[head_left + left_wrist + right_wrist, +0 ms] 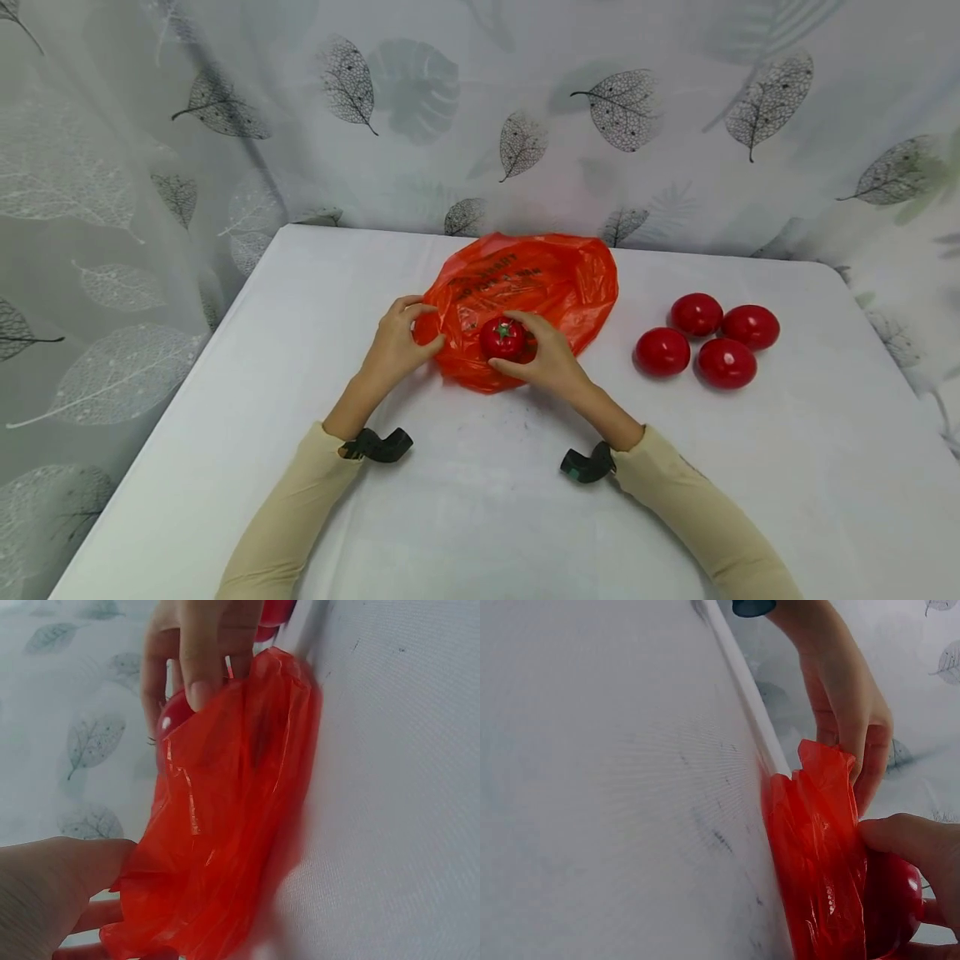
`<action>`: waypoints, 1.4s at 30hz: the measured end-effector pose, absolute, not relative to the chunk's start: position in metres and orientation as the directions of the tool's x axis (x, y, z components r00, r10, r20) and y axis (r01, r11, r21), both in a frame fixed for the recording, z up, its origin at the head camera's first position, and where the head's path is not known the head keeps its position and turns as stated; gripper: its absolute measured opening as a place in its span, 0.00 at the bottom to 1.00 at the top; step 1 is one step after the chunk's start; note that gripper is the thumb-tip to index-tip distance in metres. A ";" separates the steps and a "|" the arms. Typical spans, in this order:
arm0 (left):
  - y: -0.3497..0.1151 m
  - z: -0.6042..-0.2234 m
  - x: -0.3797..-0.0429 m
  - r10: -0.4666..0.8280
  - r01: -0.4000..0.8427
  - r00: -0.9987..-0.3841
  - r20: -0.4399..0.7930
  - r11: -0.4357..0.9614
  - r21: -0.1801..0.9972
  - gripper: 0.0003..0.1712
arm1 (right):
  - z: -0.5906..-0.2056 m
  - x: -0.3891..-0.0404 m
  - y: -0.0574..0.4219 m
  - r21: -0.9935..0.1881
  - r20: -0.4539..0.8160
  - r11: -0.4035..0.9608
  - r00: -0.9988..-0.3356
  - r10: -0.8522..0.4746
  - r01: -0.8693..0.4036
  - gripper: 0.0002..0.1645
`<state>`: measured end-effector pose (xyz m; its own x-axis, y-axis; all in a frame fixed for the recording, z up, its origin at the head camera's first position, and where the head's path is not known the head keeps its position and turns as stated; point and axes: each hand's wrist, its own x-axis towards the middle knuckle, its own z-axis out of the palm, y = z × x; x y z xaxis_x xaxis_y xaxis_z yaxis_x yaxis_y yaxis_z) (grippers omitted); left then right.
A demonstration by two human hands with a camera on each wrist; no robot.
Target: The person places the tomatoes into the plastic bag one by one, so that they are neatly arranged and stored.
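While half-curled right fingers (534,322) hold a glossy, green-stemmed red tomato (501,340), left fingers (418,310) pinch the crinkled bag (551,279).

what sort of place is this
Probably an indoor corner set up for recording: a leaf-print curtain hangs behind a plain white table, and black wrist-worn devices show on both arms. The room beyond is hidden.

Cannot clearly read the print (495,275) on the red bag (581,283); cannot, from left wrist, see the whole tomato (174,717).
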<state>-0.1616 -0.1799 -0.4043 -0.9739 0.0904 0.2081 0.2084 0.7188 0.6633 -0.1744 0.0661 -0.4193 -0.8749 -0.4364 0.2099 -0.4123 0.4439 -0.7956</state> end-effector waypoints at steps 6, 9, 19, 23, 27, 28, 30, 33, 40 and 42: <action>-0.177 -0.404 -0.163 0.085 0.202 -0.975 0.206 0.727 0.656 0.24 | -0.423 -0.176 0.068 -0.788 0.208 0.432 -0.850 -0.484 -0.439 0.41; -0.176 -0.403 -0.165 0.081 0.192 -0.977 0.197 0.732 0.653 0.25 | -0.423 -0.177 0.069 -0.779 0.206 0.441 -0.846 -0.492 -0.446 0.42; -0.173 -0.401 -0.165 0.065 0.177 -0.979 0.193 0.740 0.649 0.25 | -0.419 -0.177 0.072 -0.772 0.179 0.470 -0.856 -0.485 -0.428 0.42; -0.174 -0.404 -0.160 0.064 0.175 -0.980 0.187 0.716 0.676 0.24 | -0.422 -0.172 0.074 -0.777 0.168 0.471 -0.859 -0.483 -0.417 0.42; -0.175 -0.406 -0.156 0.056 0.175 -0.980 0.190 0.699 0.693 0.23 | -0.423 -0.167 0.074 -0.786 0.152 0.474 -0.867 -0.474 -0.397 0.41; -0.176 -0.406 -0.156 0.058 0.180 -0.979 0.195 0.696 0.695 0.23 | -0.422 -0.166 0.074 -0.786 0.146 0.479 -0.870 -0.470 -0.391 0.41; -0.175 -0.405 -0.156 0.062 0.188 -0.977 0.202 0.691 0.698 0.23 | -0.421 -0.165 0.075 -0.787 0.139 0.486 -0.876 -0.461 -0.381 0.41; -0.175 -0.405 -0.157 0.072 0.203 -0.975 0.212 0.683 0.701 0.23 | -0.420 -0.164 0.076 -0.787 0.138 0.490 -0.881 -0.452 -0.375 0.42; -0.175 -0.407 -0.157 0.063 0.179 -0.980 0.187 0.688 0.704 0.24 | -0.418 -0.162 0.076 -0.788 0.151 0.478 -0.874 -0.462 -0.388 0.41; -0.176 -0.407 -0.156 0.056 0.170 -0.982 0.183 0.692 0.702 0.24 | -0.417 -0.162 0.076 -0.794 0.158 0.466 -0.872 -0.464 -0.392 0.42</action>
